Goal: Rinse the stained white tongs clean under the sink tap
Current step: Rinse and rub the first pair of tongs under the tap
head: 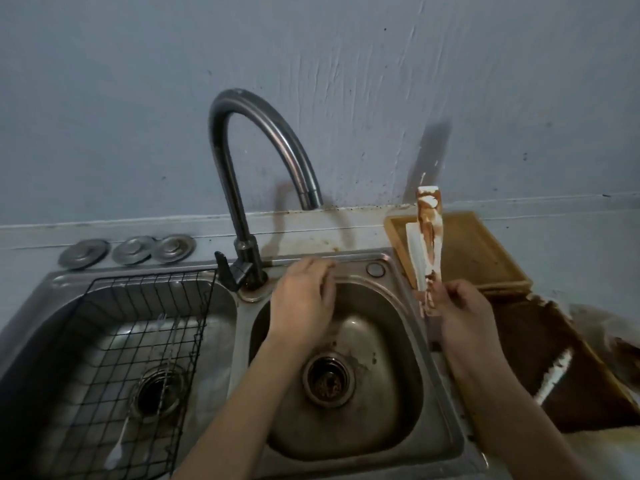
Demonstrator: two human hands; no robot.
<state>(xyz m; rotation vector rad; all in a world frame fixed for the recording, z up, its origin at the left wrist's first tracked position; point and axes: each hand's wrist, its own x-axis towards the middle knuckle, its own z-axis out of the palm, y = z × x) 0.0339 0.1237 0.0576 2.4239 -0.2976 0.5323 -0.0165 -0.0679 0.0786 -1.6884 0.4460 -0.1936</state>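
One pair of stained tongs, two basins, one tap.
Our right hand (460,308) grips the white tongs (428,244) upright beside the right basin (398,341); our left hand (304,299) hangs empty, fingers loose, near the tap (242,174); three strainer lids (126,250) sit behind.

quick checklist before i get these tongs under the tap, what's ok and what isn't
1. Grip on the tongs: ok, the right hand holds their lower end, tips pointing up.
2. Water running from the tap: not ok, no stream visible.
3. Tap lever within reach: ok, the left hand is empty and hovers just right of it.
4. Tongs over the right basin: not ok, they stand above its right rim, off to the side of the spout.
5. Drain clear: cannot tell, it looks dark with residue.
6. Stains present: ok to proceed, brown smears cover the tongs.
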